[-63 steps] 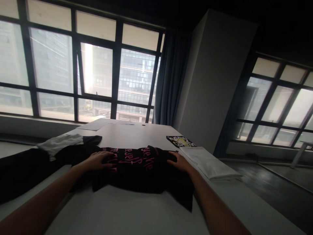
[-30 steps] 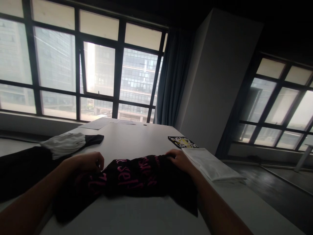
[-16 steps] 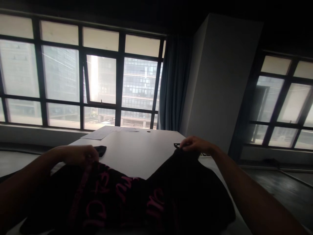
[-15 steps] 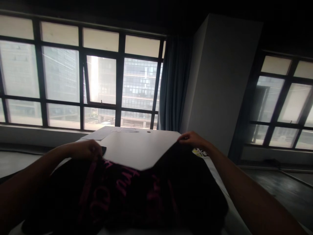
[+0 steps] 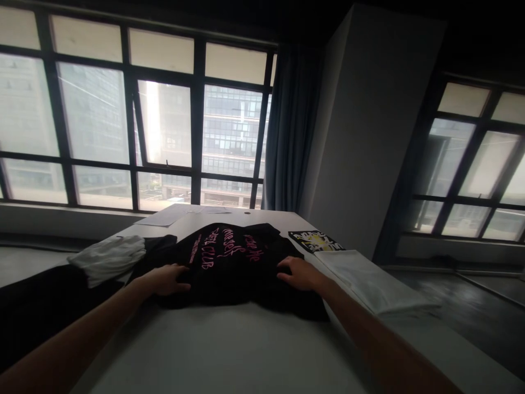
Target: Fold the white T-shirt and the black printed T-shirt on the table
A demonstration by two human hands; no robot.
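Half a second ago the black shirt [image 5: 229, 262] hung in the air between the two raised hands; now it lies spread on the table [image 5: 229, 350], with its pink lettering facing up and reading away from the person, and both hands have come down onto it.

The table carries everything in reach. The shirt sits across its middle, laid flat rather than bunched, probably so that the cloth can be smoothed from its near edge. On the left, a dark heap of clothing [image 5: 36, 306] runs off the table's side, with a white garment [image 5: 109, 257] lying on top of it, just beside the shirt's left sleeve. On the right, a folded white cloth [image 5: 369, 282] lies close to the shirt, and beyond it a small black and yellow printed piece [image 5: 314, 241]. Some sheets of paper [image 5: 164, 218] rest at the far end by the window.

The left hand [image 5: 166, 279] lies palm down on the shirt's near left corner, fingers spread, pressing and not pinching. The right hand [image 5: 299, 272] rests the same way on the near right part, flat and unclenched. The shirt thus lies under both palms and stretches away from them toward the window, most of it beyond the fingertips.
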